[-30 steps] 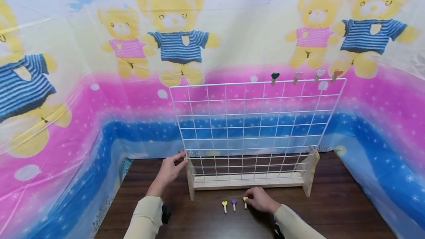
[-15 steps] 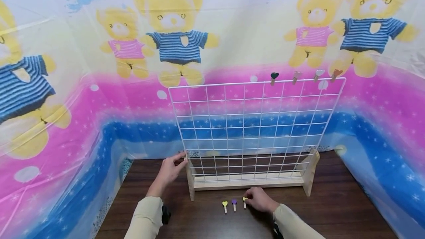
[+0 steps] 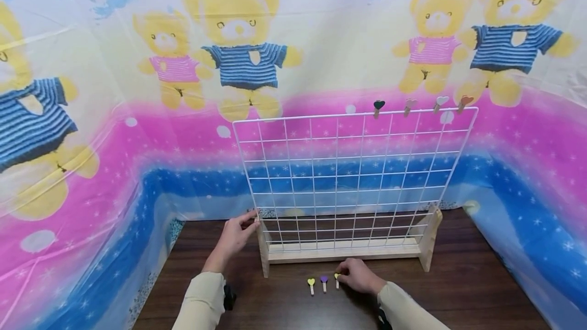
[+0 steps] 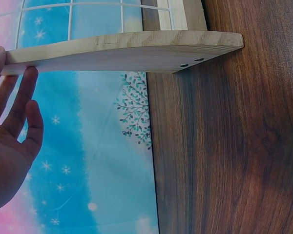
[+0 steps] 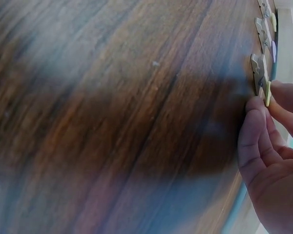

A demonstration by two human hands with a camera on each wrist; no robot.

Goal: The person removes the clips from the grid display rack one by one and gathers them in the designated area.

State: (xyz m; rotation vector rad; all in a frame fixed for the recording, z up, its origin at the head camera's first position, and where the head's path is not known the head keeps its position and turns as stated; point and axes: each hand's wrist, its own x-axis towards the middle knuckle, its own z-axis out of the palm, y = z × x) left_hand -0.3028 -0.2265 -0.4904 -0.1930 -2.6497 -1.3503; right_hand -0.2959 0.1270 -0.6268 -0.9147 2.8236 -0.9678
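Right hand (image 3: 361, 275) edged yellow clip (image 3: 337, 282) nearer purple clip (image 3: 324, 281).

A yellow heart clip (image 3: 337, 283) pinched by the right hand (image 3: 362, 275); a wooden stand (image 3: 344, 255) gripped by the left hand (image 3: 235, 234).
The clip's heart faces up, its pale legs pointing to the near side; left of it lie a purple clip (image 3: 324, 281) and a second yellow clip (image 3: 312, 283), spaced apart. The stand is upright, held high on its left post, and carries a white wire grid (image 3: 337, 173), whose top edge bears a dark green clip (image 3: 378, 105), a pink clip (image 3: 410, 104), a white clip (image 3: 442, 101) and an orange clip (image 3: 466, 100).
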